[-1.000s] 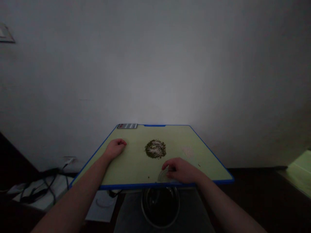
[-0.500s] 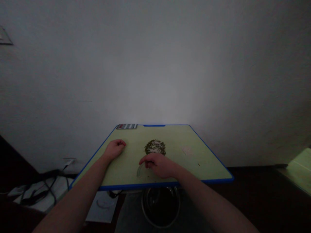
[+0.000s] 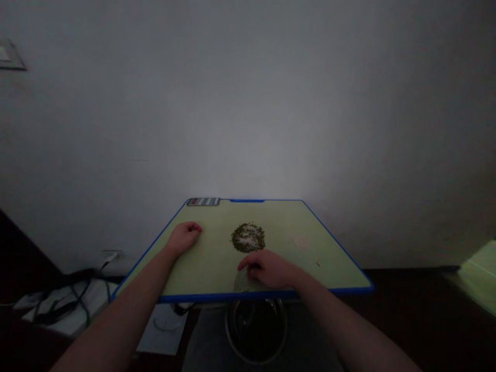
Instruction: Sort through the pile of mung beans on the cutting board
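A heap of small green beans mixed with white grains (image 3: 248, 237) lies mid-table. Just on its near side is my right hand (image 3: 269, 268), palm down with curled fingers. Under those fingers shows a clear piece with a rounded rim (image 3: 240, 281), perhaps a shallow dish, close to the table's near edge; my hand covers much of it. My left hand (image 3: 184, 237) rests on the table left of the heap, loosely closed, and nothing shows in it. A small patch of white grains (image 3: 300, 241) lies to the right of the heap.
The pale green folding table (image 3: 279, 212) has a blue rim and stands against a grey wall. A phone (image 3: 203, 201) lies at its far left corner. A metal bowl (image 3: 256, 330) sits below the near edge. Cables (image 3: 79, 294) lie at lower left.
My right hand has moved to the right and slightly nearer to me, and the clear piece with it. More of the heap's near side shows. My left hand has stayed in place.
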`<move>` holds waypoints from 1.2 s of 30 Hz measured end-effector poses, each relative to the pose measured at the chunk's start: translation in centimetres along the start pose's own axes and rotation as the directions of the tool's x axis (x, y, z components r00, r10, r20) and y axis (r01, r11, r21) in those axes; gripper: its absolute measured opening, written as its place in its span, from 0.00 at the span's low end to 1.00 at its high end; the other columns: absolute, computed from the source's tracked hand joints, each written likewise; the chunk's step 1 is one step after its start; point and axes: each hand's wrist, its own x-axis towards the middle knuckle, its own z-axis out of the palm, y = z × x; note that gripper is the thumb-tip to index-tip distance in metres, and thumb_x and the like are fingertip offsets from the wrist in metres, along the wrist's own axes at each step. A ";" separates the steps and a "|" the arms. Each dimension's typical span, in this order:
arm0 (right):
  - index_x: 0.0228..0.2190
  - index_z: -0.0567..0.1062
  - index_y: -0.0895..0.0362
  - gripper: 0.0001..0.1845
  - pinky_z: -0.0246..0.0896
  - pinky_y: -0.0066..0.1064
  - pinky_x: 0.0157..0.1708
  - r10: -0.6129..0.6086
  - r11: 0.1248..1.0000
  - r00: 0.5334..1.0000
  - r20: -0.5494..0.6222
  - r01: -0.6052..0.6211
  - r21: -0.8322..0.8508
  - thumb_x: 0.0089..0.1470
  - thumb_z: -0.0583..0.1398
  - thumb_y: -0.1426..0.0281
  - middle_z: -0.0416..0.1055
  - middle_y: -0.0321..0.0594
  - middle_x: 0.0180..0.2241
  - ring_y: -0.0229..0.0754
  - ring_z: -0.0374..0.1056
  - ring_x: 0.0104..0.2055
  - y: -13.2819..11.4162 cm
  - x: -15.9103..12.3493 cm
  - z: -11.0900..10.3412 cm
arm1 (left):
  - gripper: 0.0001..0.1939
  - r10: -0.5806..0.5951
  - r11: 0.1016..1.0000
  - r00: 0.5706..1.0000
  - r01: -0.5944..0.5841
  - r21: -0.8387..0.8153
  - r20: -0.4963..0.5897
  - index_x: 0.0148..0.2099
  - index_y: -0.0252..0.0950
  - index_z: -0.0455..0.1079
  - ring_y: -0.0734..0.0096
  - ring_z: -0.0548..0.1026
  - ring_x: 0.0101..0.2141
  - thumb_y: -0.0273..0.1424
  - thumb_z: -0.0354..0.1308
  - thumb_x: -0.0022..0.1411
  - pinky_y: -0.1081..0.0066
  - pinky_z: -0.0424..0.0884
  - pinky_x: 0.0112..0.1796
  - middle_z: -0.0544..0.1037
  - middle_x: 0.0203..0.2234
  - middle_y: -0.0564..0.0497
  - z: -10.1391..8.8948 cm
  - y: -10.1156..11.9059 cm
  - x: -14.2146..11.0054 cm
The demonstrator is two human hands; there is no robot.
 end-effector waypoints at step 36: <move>0.36 0.72 0.57 0.17 0.56 0.26 0.33 0.323 0.929 0.734 -0.597 -0.366 0.052 0.40 0.55 0.73 0.72 0.37 0.26 0.36 0.65 0.29 6.1 -1.9 -1.4 | 0.10 0.005 1.000 1.000 -0.005 0.022 -0.005 0.27 0.34 0.69 0.73 0.67 0.21 0.31 0.48 0.43 0.74 0.61 0.24 0.70 0.17 0.54 0.0 -0.3 0.3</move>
